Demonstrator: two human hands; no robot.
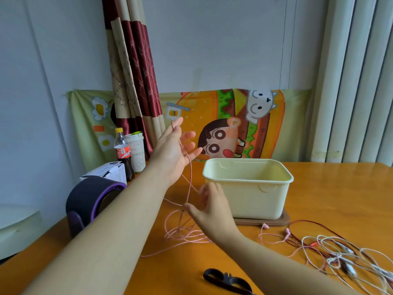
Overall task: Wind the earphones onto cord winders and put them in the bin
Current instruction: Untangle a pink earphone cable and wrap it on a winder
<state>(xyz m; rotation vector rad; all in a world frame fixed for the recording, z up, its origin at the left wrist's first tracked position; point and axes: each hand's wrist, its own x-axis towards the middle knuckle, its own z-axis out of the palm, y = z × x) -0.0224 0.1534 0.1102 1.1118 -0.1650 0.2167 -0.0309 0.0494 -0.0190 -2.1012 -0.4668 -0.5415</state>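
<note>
A bin (246, 194) stands on a flat lid (282, 221) at centre-right of the table (329, 192). Left of it, an earphone cord (188, 184) runs from the raised left hand (174, 154) down to the right hand (210, 207), just before the bin's left corner, and coils on the table below. A tangle of earphones (340, 252) lies at lower right, a cord winder (225, 281) at the bottom edge. At left stands a round device (91, 201), with a box (106, 171), a bottle (123, 154) and a cup (137, 152) behind it.

Bin (255, 201) open above; earphones (340, 256) clutter its right.
</note>
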